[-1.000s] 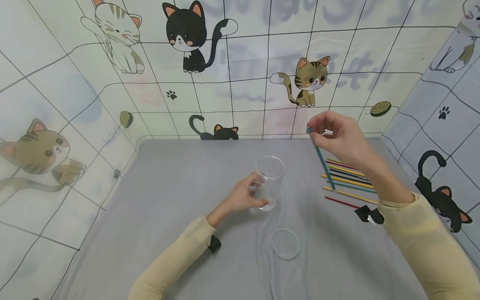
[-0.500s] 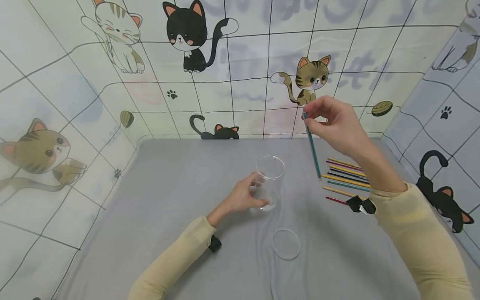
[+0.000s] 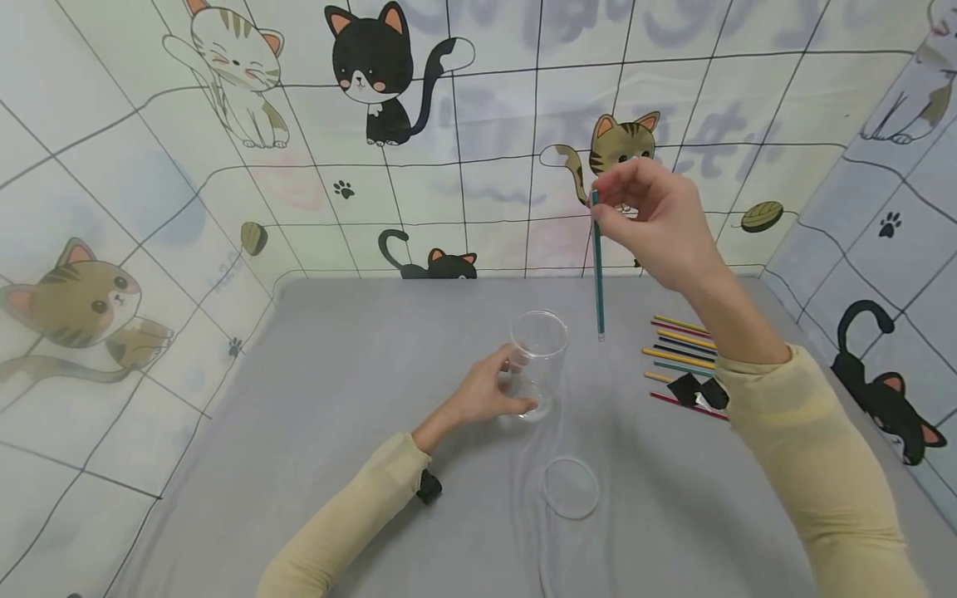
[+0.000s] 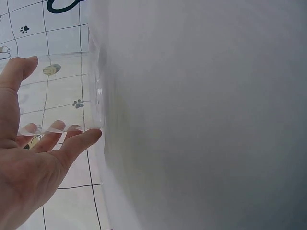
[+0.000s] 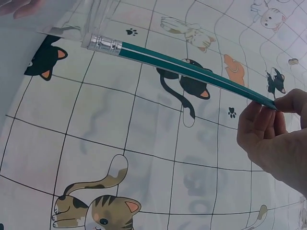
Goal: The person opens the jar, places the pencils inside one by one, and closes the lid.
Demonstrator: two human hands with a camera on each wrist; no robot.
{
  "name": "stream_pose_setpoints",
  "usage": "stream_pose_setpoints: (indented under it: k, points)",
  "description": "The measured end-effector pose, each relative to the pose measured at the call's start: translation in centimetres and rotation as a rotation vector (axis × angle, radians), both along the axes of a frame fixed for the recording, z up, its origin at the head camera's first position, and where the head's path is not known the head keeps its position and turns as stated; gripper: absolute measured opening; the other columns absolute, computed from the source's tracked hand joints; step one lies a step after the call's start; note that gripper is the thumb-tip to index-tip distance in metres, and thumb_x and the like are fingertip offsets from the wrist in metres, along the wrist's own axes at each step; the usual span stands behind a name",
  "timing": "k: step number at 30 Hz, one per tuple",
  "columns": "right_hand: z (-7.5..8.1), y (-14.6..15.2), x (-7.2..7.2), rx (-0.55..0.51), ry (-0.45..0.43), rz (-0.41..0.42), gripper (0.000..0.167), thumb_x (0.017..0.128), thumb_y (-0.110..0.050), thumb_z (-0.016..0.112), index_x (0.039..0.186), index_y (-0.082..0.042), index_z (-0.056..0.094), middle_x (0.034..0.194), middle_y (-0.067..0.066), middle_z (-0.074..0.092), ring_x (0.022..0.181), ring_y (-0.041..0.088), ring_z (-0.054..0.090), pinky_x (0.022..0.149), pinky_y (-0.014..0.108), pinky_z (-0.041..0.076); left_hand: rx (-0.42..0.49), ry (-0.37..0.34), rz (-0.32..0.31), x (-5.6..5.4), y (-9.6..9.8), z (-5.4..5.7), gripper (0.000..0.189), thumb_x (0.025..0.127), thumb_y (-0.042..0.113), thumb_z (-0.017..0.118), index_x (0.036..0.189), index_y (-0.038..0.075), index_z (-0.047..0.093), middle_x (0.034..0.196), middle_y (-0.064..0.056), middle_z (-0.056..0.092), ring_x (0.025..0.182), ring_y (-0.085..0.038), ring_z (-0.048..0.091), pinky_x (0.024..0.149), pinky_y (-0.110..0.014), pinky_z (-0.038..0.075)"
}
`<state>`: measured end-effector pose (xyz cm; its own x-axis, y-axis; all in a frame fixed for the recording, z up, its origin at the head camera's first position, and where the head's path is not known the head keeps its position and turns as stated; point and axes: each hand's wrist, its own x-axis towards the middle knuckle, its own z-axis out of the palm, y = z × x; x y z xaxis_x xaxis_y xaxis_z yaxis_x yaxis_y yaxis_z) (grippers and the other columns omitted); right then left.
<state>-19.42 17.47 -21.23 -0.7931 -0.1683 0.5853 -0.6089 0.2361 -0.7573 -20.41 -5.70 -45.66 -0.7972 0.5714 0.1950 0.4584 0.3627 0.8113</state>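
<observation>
My left hand (image 3: 482,390) holds a clear cylindrical container (image 3: 546,365), thumb and fingers round its side. The container stands upright on the grey cloth with its mouth open. In the left wrist view the fingers (image 4: 76,141) lie along its wall near the base. My right hand (image 3: 654,220) pinches a teal pencil (image 3: 599,274) by its upper end, up and right of the container. The pencil hangs almost upright, its metal-banded eraser end (image 5: 103,44) downward. In the right wrist view, thumb and fingertips meet at the pencil's far end.
Several pencils (image 3: 684,361), yellow, red, dark and teal, lie side by side at the right, partly hidden by the right wrist. A clear round disc (image 3: 571,488) rests on the grey cloth (image 3: 336,399) in front of the container. Cat-print walls (image 3: 493,191) enclose the back and sides.
My right hand has risen and moved left, bringing the teal pencil away from the other pencils and turning it more upright. The left hand and container have stayed put.
</observation>
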Motion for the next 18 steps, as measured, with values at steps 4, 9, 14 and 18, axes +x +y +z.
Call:
stream_pose_setpoints:
  k: [4, 9, 14, 18]
  points:
    - [0.4, -0.5, -0.4, -0.074, -0.004, 0.014, 0.018, 0.089, 0.01, 0.06, 0.102, -0.002, 0.065, 0.091, 0.004, 0.065, 0.085, 0.02, 0.058, 0.071, 0.021, 0.048, -0.003, 0.002, 0.001, 0.0, 0.0, 0.0, 0.068, 0.076, 0.012, 0.086, 0.133, 0.006, 0.048, 0.13, -0.017, 0.057, 0.118, -0.028, 0.057, 0.087, -0.029, 0.055]
    - [0.6, -1.4, -0.7, -0.163, 0.009, 0.058, 0.02, 0.088, 0.012, 0.061, 0.1, -0.002, 0.066, 0.089, 0.007, 0.065, 0.082, 0.02, 0.058, 0.068, 0.021, 0.048, 0.004, 0.0, -0.007, 0.0, 0.0, 0.0, 0.068, 0.077, 0.011, 0.085, 0.133, 0.006, 0.048, 0.131, -0.017, 0.057, 0.118, -0.028, 0.057, 0.087, -0.03, 0.055]
    - [0.4, -2.5, -1.1, -0.197, 0.028, 0.084, 0.02, 0.087, 0.014, 0.059, 0.099, 0.0, 0.066, 0.091, 0.008, 0.064, 0.084, 0.021, 0.058, 0.07, 0.022, 0.049, -0.001, 0.0, 0.0, 0.1, 0.0, 0.1, 0.069, 0.077, 0.012, 0.085, 0.134, 0.011, 0.047, 0.131, -0.016, 0.057, 0.118, -0.027, 0.057, 0.088, -0.03, 0.055]
    - [-0.5, -3.2, -1.4, -0.134, 0.021, 0.074, 0.015, 0.089, 0.012, 0.059, 0.1, 0.003, 0.063, 0.092, 0.004, 0.064, 0.087, 0.019, 0.06, 0.073, 0.022, 0.05, 0.009, -0.001, 0.003, 0.1, -0.1, 0.1, 0.07, 0.076, 0.012, 0.086, 0.135, 0.013, 0.048, 0.13, -0.016, 0.057, 0.117, -0.027, 0.057, 0.087, -0.03, 0.055]
